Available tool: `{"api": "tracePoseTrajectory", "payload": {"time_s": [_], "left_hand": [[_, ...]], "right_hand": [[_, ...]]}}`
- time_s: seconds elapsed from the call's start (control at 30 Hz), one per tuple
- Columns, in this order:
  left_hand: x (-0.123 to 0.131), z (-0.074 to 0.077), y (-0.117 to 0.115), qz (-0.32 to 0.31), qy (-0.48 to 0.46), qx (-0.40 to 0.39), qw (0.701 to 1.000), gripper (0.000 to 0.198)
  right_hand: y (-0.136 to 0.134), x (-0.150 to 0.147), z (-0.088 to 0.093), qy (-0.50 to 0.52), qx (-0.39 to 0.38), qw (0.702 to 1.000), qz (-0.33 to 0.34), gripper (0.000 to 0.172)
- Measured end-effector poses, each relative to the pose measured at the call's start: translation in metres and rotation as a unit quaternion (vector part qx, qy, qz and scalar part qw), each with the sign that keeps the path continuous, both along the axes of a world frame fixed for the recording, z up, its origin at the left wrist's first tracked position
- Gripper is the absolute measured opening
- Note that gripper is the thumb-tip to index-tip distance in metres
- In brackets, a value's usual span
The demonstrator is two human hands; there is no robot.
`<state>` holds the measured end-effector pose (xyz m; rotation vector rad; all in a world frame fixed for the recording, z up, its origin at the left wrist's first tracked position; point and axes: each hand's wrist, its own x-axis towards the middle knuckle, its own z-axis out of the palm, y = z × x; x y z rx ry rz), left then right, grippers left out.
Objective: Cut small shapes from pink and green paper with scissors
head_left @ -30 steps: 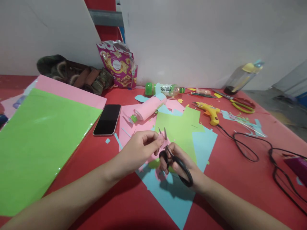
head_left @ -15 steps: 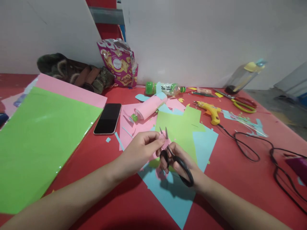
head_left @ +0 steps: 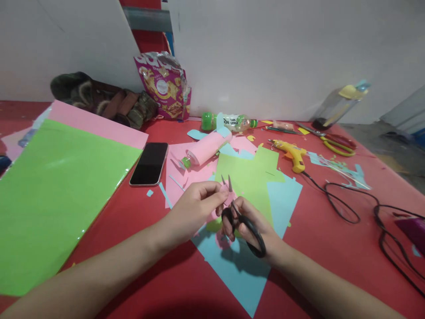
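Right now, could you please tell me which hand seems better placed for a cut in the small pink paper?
Probably the right hand: it holds the open scissors, while the left hand pinches the small pink paper.

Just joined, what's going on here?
A person is working with paper at a red table. The left hand pinches a small piece of pink paper; the right hand holds black-handled scissors, blades parted at that piece. Whether they are biting into it is unclear. Green paper and blue paper lie underneath. A pink-wrapped bottle lies beyond the hands, with a yellow glue gun to its right.
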<state>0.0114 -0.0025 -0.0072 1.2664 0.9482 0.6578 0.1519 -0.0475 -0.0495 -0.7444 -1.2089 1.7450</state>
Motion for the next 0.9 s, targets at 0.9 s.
{"api": "tracePoseTrajectory", "payload": {"time_s": [0.9], "left_hand": [[0.0057,-0.0079,-0.0073,0.011,-0.070,-0.062,0.996,0.027]], "right_hand": [[-0.0023,-0.0001,0.0007,-0.007,0.018,1.000,0.000,0.033]]}}
